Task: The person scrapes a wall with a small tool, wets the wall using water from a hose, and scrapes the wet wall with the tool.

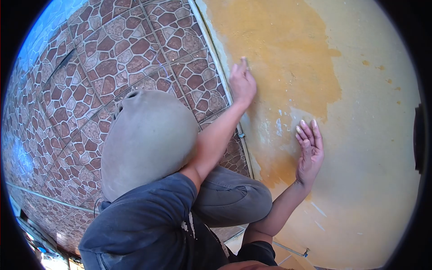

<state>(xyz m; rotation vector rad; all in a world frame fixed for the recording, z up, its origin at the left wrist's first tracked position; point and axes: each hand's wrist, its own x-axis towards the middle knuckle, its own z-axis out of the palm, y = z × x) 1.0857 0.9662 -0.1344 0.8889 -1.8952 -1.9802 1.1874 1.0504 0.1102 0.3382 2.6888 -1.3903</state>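
Observation:
A pale yellow wall [369, 180] fills the right side, with a large darker orange-yellow patch [288, 49] on it. My left hand [243, 84] is at the left part of this patch, beside a pale pipe; its index finger stretches out and the other fingers look partly bent. No tool shows in it. Lower down, my right hand [310, 155] is close in front of the wall, fingers raised and slightly curled, thumb apart, with pale dust on the fingertips. Nothing shows between them. Whitish scraped spots [279, 127] mark the wall between both hands.
The pale pipe [211, 45] runs along the wall's edge, with a clamp [241, 135] on it. Stone-patterned floor tiles [121, 49] lie to the left. My bent knee [150, 139] in grey trousers rises before them. A small fitting [306, 253] shows low near the wall.

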